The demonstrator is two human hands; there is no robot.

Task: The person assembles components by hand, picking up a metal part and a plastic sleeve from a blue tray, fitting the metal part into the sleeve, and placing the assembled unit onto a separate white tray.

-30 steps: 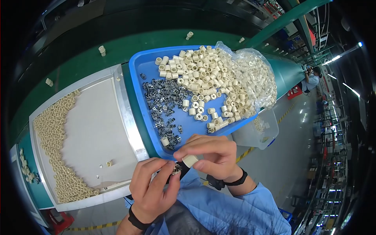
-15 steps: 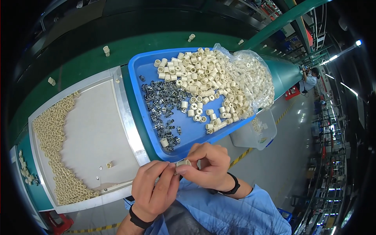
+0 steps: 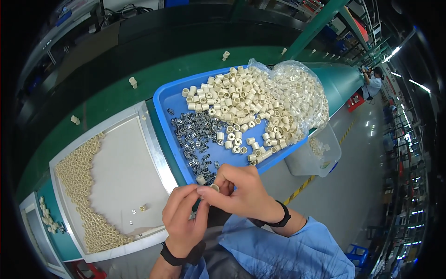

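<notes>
My right hand is closed in a pinch around a short cream plastic sleeve, whose round open end shows between thumb and fingers. My left hand meets it at the fingertips, its thumb and fingers pressed together; what they grip is hidden. Both hands are just off the near edge of a blue tray. In the tray, small shiny metal clips lie in a heap on the left, with many loose cream sleeves behind and to the right. One sleeve lies among the clips near my fingers.
To the left, a white-framed panel holds rows of small cream parts. A clear bag of sleeves rests on the tray's right end. Beyond the tray, a green conveyor carries scattered parts. A translucent bin stands below right; a person is far off.
My view has shifted slightly, so the tray and panel appear moved. My right hand has turned over the sleeve and covers more of it; both hands remain together.
</notes>
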